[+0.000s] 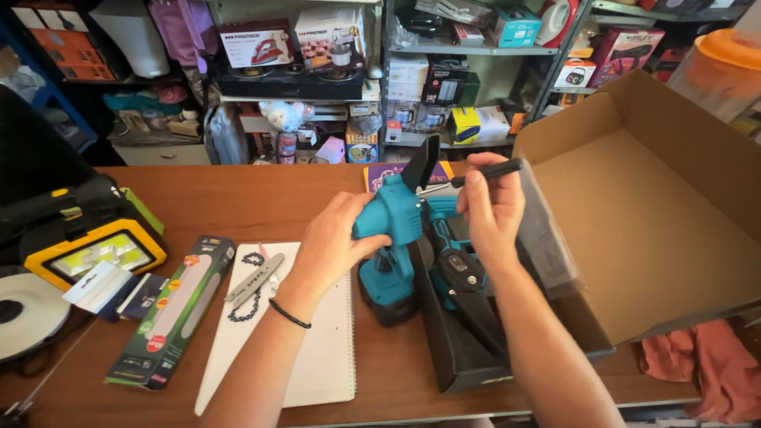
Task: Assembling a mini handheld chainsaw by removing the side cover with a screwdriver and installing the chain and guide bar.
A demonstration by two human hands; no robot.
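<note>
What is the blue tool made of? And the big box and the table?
The blue tool looks like hard plastic: smooth, moulded and slightly shiny. The big box looks like cardboard: plain brown, matte, with folded flaps. The table looks like wood or a wood-look top; its reddish-brown surface shows faint grain, but I can't tell which.

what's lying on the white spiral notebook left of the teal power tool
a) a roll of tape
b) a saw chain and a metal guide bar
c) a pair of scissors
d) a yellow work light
b: a dark looped saw chain and a grey metal guide bar lie on the upper part of the white notebook, just left of the left hand that grips the teal power tool.
</note>
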